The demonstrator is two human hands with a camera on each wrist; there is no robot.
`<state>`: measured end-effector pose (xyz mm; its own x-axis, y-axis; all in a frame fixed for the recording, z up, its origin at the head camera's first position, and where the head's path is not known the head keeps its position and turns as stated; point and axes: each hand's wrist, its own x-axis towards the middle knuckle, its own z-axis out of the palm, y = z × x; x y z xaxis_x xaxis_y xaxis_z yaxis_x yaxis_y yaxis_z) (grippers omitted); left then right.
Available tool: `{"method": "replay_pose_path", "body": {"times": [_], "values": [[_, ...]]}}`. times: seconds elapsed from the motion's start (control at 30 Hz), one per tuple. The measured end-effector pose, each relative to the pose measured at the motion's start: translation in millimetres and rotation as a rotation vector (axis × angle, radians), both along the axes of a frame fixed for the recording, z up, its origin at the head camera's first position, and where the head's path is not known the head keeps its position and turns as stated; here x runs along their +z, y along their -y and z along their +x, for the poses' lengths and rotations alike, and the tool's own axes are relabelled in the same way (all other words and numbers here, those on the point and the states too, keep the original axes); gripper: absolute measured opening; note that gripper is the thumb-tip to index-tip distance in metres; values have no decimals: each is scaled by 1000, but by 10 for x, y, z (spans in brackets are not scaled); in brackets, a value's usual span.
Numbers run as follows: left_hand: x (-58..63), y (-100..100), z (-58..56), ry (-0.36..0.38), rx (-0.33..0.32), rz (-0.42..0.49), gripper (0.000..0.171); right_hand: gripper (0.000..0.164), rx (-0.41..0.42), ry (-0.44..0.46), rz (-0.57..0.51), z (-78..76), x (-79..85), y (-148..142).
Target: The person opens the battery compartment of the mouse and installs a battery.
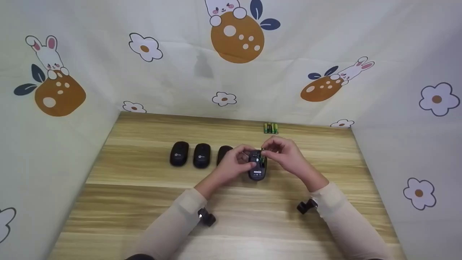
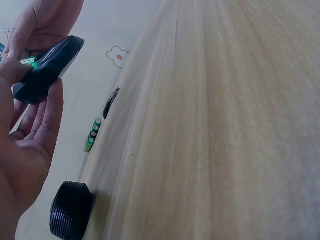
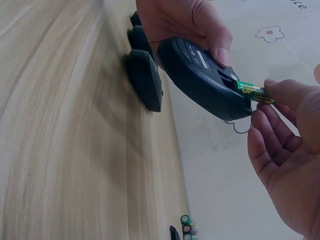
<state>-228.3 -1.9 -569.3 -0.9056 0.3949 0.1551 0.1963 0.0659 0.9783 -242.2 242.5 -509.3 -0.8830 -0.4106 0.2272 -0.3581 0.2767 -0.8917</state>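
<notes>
Sleeved forearms (image 1: pixel 349 219) angled inward, left grip (image 1: pixel 232 161) curled, right grip (image 1: pixel 287 156) pinching.

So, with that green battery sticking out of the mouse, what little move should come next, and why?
Probably the right hand should ease the battery down into the open slot: one end seems to be at the slot, while the other, pinched by the fingers, juts out past the mouse. The left hand holds the mouse underside up.

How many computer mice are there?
4. On the table in a row: the leftmost mouse, the middle mouse and the third mouse, partly hidden by the left hand. That hand holds the fourth mouse, underside up.
</notes>
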Motion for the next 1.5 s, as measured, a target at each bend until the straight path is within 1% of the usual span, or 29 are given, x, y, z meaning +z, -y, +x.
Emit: {"method": "replay_pose_path", "body": {"times": [0.2, 0.33, 0.6, 0.7, 0.8, 0.9, 1.0, 1.1, 1.2, 1.5], "values": [[9, -5, 11, 7, -1, 0, 45, 10, 3, 5, 13, 19, -33, 2], [12, -7, 13, 5, -2, 3, 45, 9, 4, -13, 42, 22, -55, -1], [12, -12, 14, 7, 2, 8, 44, 10, 4, -33, 60, 44, -89, -4], [15, -17, 14, 9, 12, 4, 45, 9, 10, -28, 45, 47, -113, -6], [16, -20, 14, 11, 17, 1, 45, 5, 7, -20, 36, 55, -128, -5], [9, -25, 11, 14, 18, 4, 45, 7, -4, -7, 18, 66, -142, 4], [2, -30, 8, 12, 18, 8, 45, 13, -9, 30, -25, 78, -166, 17], [-4, -34, 10, 5, 19, 4, 44, 10, -16, 76, -65, 95, -187, 37], [-13, -36, 9, -6, 15, 4, 44, 8, -30, 107, -78, 118, -188, 54], [-13, -43, 11, -14, 15, 10, 43, 8, -50, 122, -117, 146, -181, 80]]}}
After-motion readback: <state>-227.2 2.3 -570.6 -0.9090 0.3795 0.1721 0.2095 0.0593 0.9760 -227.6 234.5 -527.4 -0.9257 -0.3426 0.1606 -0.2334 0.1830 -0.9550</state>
